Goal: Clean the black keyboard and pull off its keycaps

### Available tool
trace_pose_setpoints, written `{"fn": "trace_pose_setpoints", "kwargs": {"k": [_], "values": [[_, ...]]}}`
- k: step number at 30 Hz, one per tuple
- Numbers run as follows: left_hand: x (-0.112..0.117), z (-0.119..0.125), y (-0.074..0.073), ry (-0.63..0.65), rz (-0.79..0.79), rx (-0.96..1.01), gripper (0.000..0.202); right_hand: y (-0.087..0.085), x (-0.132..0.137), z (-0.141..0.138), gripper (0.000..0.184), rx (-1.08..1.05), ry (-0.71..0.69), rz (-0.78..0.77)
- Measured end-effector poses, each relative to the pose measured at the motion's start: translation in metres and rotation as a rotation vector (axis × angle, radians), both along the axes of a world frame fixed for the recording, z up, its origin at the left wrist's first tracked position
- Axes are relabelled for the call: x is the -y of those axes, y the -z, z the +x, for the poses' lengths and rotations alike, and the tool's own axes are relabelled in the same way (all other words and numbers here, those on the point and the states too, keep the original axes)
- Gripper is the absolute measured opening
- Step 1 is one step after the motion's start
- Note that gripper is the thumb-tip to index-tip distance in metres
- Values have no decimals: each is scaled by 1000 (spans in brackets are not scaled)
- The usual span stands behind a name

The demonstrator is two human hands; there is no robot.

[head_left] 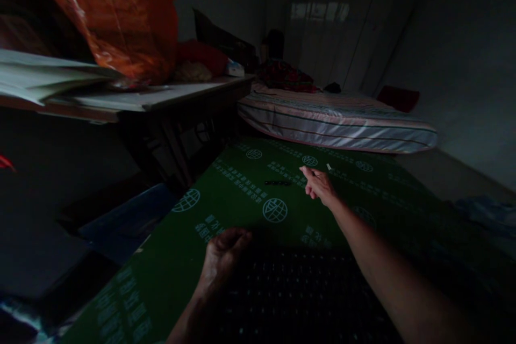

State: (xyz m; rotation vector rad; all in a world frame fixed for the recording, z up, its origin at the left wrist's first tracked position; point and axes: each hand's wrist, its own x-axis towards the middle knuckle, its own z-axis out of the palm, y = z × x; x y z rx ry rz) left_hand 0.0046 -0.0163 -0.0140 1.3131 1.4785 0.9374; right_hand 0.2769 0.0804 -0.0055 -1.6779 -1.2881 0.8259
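A black keyboard (294, 290), its keys faintly marked with light letters, lies in front of me on a green printed sheet (237, 209). My left hand (228, 250) is closed at the keyboard's far left corner, with thumb and fingers pressed together; anything in them is hidden. Farther off, my right hand (320, 185) is over the sheet, index finger forward and the other fingers curled; whatever it may hold is too small to see. Just left of it lies a short black strip (277, 183). A small white piece (328, 166) rests beyond its knuckles.
On the left stands a table (133, 99) with papers (48, 75) and a large orange bag (133, 21). A mattress (334, 123) with striped cover borders the sheet's far edge. Below the table is a blue flat object (129, 220). The room is dim.
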Motion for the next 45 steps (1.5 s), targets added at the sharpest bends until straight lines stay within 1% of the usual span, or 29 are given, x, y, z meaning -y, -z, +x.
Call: {"fn": "trace_pose_setpoints", "kwargs": {"k": [3,6,9,11,15,18,21,24,27,32,36,45], "values": [[2,2,-2,8,-7,27,29,-9,27,2,52,-31,-49,7],[1,0,2,43,19,44,30,-13,55,-3,42,-9,-95,-19],[1,-1,5,83,41,53,28,-15,80,-10,34,-19,-100,-12],[3,-1,5,103,46,63,26,-17,94,-14,30,-56,-87,15],[6,0,1,152,43,66,24,-26,118,-23,33,-134,-84,68],[7,0,-1,180,70,41,25,-31,130,-32,35,-194,-131,84],[7,0,1,191,66,13,27,-30,137,-42,35,-231,-191,92],[6,0,4,203,52,19,27,-27,140,-52,35,-186,-255,62],[5,-1,6,204,79,10,26,-24,140,-59,34,-129,-291,39],[7,1,1,195,103,-36,24,-22,140,-65,31,-33,-315,-3],[8,2,-1,182,122,-47,24,-21,141,-69,32,11,-320,-8],[6,2,5,208,106,9,23,-15,140,-74,28,28,-312,-64]]}}
